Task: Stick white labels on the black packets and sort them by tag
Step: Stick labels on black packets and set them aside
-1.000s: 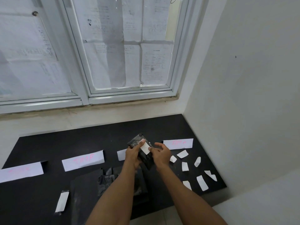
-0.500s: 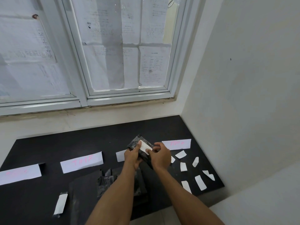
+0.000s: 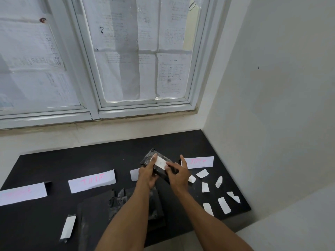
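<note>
I hold a black packet (image 3: pixel 159 172) above the middle of the black table (image 3: pixel 72 160). My left hand (image 3: pixel 147 173) grips the packet from below, its thumb lying on the upper end of a white label (image 3: pixel 160 162) on the packet. My right hand (image 3: pixel 178 175) holds the packet's right side, thumb pressing the label's lower end, index finger pointing up. Several loose white labels (image 3: pixel 204 187) lie on the table to the right. White tag cards with pink writing lie in a row: one far left (image 3: pixel 21 193), one left of centre (image 3: pixel 91 181), one at the right (image 3: pixel 199 162).
A pile of black packets (image 3: pixel 126 200) lies under my forearms near the front edge. A fourth card (image 3: pixel 134 174) is partly hidden behind my left hand. A packet with a white label (image 3: pixel 68 227) lies at front left. A wall bounds the table's right, a window ledge its back.
My right thumb has slid down along the label to its lower end and my right index finger has lifted. The packet stays in about the same place.
</note>
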{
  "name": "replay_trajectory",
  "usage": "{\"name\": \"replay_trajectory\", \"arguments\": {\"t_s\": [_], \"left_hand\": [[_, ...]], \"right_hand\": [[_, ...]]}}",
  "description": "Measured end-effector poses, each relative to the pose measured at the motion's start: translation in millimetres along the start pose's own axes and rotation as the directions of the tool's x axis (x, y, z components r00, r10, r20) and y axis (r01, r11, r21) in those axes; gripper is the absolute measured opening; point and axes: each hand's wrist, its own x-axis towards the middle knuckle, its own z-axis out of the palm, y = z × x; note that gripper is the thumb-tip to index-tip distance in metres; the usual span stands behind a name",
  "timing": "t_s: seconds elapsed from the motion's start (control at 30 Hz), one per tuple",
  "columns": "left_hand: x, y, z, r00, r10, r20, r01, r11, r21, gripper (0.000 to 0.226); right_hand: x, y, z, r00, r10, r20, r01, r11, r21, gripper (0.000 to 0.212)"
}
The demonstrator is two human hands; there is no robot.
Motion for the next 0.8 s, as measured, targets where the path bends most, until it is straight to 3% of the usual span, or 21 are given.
{"name": "replay_trajectory", "arguments": {"t_s": [0.33,0.6,0.8], "left_hand": [[11.8,1.5,-10.8,0.989,-0.009,-0.146,-0.001,0.998,-0.07,0.048],[-5.1,8.9,-11.0,0.999,0.024,0.044,-0.018,0.993,-0.117,0.031],[-12.3,14.5,-9.8,0.999,-0.016,0.04,0.022,0.985,-0.171,0.032]], "right_hand": [[-2.4,-0.8,3.5,0.997,-0.009,0.081,0.004,0.998,0.063,0.033],[4.2,1.9,5.3,0.997,0.045,0.064,-0.051,0.993,0.106,0.029],[7.2,-0.5,10.8,0.997,0.064,0.046,-0.069,0.992,0.11,0.031]]}}
